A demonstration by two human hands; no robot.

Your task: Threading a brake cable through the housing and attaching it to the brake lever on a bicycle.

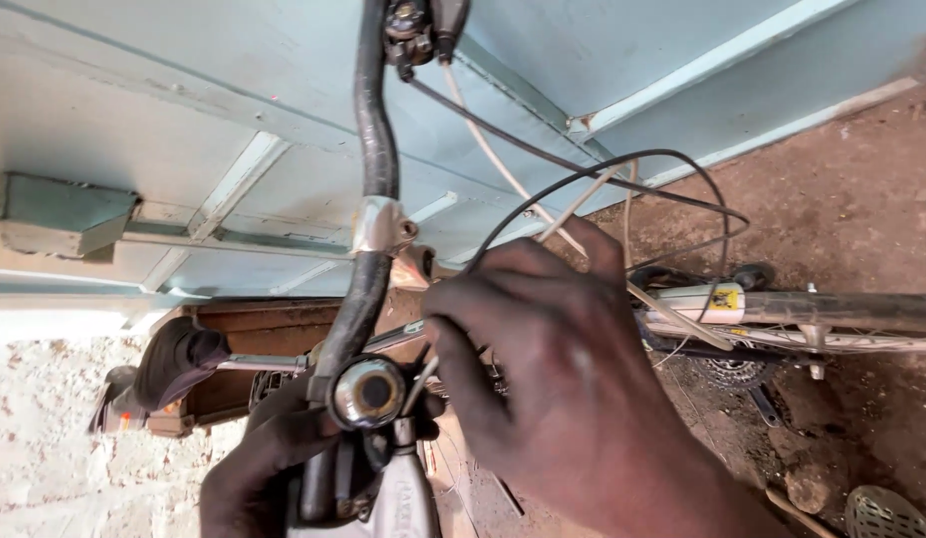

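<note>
A black bicycle handlebar (375,149) runs from the top of the view down to its open metal end (369,393), with a silver stem clamp (381,225) at its middle. My left hand (269,468) grips the bar's lower end by the brake lever body (408,498). My right hand (558,369) is just right of the bar end, fingers pinched on a thin cable (415,384) that leads to the lever. Black and white cables (543,159) loop from the upper lever (418,30) past my right hand.
A pale blue metal door (184,100) fills the background. The bicycle frame (842,311) and rear sprockets (727,371) lie to the right over brown dirt ground (852,199). A black saddle (179,359) sits at lower left by a rough white wall (44,438).
</note>
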